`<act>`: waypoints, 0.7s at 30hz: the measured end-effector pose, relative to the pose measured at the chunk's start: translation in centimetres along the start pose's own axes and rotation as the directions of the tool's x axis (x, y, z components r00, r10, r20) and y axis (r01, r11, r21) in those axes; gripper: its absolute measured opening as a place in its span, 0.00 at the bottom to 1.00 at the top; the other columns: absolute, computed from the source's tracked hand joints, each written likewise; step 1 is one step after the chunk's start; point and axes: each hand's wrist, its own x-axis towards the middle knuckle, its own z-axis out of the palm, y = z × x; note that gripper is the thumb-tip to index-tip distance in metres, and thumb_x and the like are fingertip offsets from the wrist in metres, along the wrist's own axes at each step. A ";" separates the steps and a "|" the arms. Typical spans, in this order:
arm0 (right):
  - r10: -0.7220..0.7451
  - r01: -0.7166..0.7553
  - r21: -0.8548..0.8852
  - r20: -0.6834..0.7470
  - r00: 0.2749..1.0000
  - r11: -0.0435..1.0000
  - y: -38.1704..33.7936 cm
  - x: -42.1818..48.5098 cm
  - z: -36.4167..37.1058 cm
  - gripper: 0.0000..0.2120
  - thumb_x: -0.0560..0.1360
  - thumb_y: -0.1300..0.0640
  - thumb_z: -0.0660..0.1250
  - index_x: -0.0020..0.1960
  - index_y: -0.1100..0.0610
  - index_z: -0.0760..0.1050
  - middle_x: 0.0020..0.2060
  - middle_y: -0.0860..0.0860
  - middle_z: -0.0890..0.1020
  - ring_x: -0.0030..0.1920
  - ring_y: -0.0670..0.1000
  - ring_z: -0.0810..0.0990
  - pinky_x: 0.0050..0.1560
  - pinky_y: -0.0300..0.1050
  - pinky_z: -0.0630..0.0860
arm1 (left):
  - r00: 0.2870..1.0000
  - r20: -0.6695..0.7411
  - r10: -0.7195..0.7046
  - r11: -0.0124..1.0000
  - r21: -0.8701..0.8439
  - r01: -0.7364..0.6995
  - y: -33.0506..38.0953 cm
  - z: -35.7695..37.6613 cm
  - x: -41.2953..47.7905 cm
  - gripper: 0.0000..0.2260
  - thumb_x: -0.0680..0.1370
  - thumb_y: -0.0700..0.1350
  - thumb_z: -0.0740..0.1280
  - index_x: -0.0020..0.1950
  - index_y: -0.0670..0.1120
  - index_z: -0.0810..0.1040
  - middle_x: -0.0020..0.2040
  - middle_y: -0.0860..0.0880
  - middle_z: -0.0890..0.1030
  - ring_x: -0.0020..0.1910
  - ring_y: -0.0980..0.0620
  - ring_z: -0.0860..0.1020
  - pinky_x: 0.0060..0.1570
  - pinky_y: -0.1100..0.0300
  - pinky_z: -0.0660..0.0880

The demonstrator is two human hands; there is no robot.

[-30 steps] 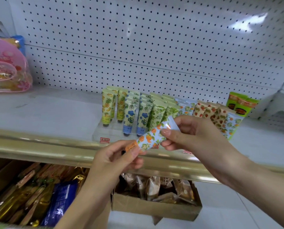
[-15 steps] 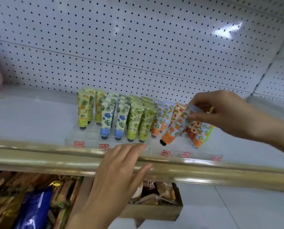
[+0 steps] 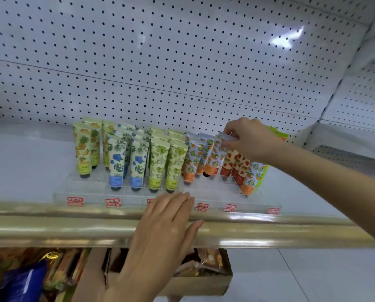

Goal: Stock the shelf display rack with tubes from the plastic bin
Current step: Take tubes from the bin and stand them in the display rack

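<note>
A clear acrylic display rack [image 3: 86, 192] stands on the white shelf, with rows of upright patterned tubes in yellow, blue, green, orange and strawberry prints. My right hand [image 3: 252, 138] pinches the crimped top of an orange-print tube [image 3: 214, 159], which stands cap down in the rack's orange row. My left hand [image 3: 167, 223] hovers flat with straight fingers over the gold shelf edge, in front of the rack, holding nothing. The plastic bin is out of view.
A gold rail [image 3: 51, 227] runs along the shelf front. White pegboard [image 3: 160, 62] backs the shelf. Below, an open cardboard box [image 3: 204, 282] holds wrapped snacks, and foil and blue packets [image 3: 23, 280] lie at the lower left. A green pack [image 3: 278, 135] sits behind my right hand.
My right hand has carried the orange-print tube from mid-air to the rack and stood it in the orange row. My left hand let go of the tube and opened flat over the rail.
</note>
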 end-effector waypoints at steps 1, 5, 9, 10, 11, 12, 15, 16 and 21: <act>0.007 -0.007 0.005 0.005 1.000 1.000 0.0 0.2 0.1 0.09 0.76 0.52 0.67 0.51 0.57 0.75 0.46 0.57 0.80 0.41 0.56 0.80 0.45 0.52 0.79 | 1.000 0.002 0.001 1.000 0.004 -0.001 -0.1 0.0 0.0 0.22 0.79 0.55 0.55 0.59 0.44 0.80 0.56 0.49 0.81 0.56 0.50 0.77 0.61 0.56 0.65; 0.028 -0.030 0.032 0.063 0.998 0.999 -0.1 0.9 0.7 0.11 0.76 0.53 0.67 0.52 0.61 0.76 0.45 0.59 0.82 0.31 0.51 0.75 0.34 0.44 0.74 | 0.999 0.033 0.003 1.000 0.025 -0.004 -0.6 0.0 -0.2 0.22 0.79 0.55 0.54 0.60 0.44 0.80 0.57 0.49 0.81 0.56 0.50 0.78 0.62 0.55 0.64; 0.029 -0.035 0.068 0.090 0.996 0.997 -0.4 1.0 1.0 0.12 0.76 0.54 0.67 0.53 0.62 0.77 0.46 0.59 0.82 0.32 0.51 0.75 0.30 0.40 0.71 | 0.998 0.064 0.003 0.999 0.035 -0.005 -0.5 0.2 -0.4 0.23 0.79 0.55 0.53 0.61 0.43 0.79 0.59 0.48 0.81 0.58 0.50 0.79 0.63 0.55 0.64; 0.027 -0.035 0.080 0.094 0.995 0.996 -0.5 1.0 1.0 0.12 0.76 0.54 0.68 0.53 0.62 0.77 0.47 0.59 0.82 0.34 0.52 0.76 0.32 0.40 0.71 | 0.998 0.069 0.000 0.999 0.036 -0.002 -0.5 0.3 -0.4 0.23 0.79 0.56 0.53 0.61 0.44 0.79 0.59 0.48 0.81 0.59 0.50 0.78 0.64 0.55 0.63; 0.024 -0.034 0.093 0.101 0.995 0.995 -0.6 1.0 1.1 0.12 0.76 0.55 0.68 0.54 0.62 0.77 0.48 0.58 0.82 0.37 0.53 0.77 0.34 0.41 0.72 | 0.998 0.070 -0.005 0.999 0.036 0.002 -0.6 0.3 -0.4 0.23 0.79 0.56 0.53 0.62 0.44 0.79 0.59 0.48 0.81 0.59 0.50 0.78 0.64 0.54 0.63; 0.020 -0.032 0.105 0.110 0.994 0.994 -0.7 1.0 1.1 0.12 0.75 0.55 0.68 0.54 0.62 0.77 0.48 0.58 0.82 0.40 0.53 0.78 0.34 0.40 0.73 | 0.998 0.066 -0.007 0.999 0.033 0.005 -0.6 0.4 -0.4 0.23 0.79 0.56 0.53 0.62 0.44 0.79 0.59 0.48 0.81 0.59 0.50 0.78 0.64 0.54 0.63; 0.021 -0.038 0.132 0.126 0.992 0.991 -0.8 1.1 1.2 0.09 0.76 0.57 0.68 0.53 0.61 0.76 0.47 0.57 0.82 0.38 0.53 0.78 0.28 0.36 0.71 | 0.999 0.040 -0.003 1.000 0.009 0.003 -0.6 0.5 -0.4 0.24 0.81 0.56 0.50 0.61 0.43 0.79 0.59 0.48 0.81 0.58 0.49 0.79 0.63 0.54 0.64; 0.023 -0.040 0.136 0.127 0.992 0.990 -0.8 1.2 1.2 0.09 0.75 0.57 0.68 0.53 0.61 0.76 0.47 0.57 0.82 0.37 0.53 0.78 0.28 0.36 0.71 | 0.999 0.037 -0.005 1.000 0.001 0.005 -0.6 0.5 -0.4 0.25 0.82 0.56 0.49 0.61 0.43 0.80 0.59 0.48 0.81 0.58 0.49 0.79 0.63 0.54 0.64; 0.023 -0.040 0.148 0.118 0.993 0.988 -1.1 1.2 1.1 0.09 0.74 0.57 0.69 0.52 0.60 0.76 0.46 0.56 0.81 0.43 0.55 0.81 0.31 0.36 0.72 | 0.999 0.044 -0.008 1.000 -0.020 0.009 -0.5 0.7 -0.4 0.22 0.80 0.55 0.54 0.62 0.43 0.78 0.62 0.47 0.79 0.60 0.49 0.77 0.65 0.54 0.63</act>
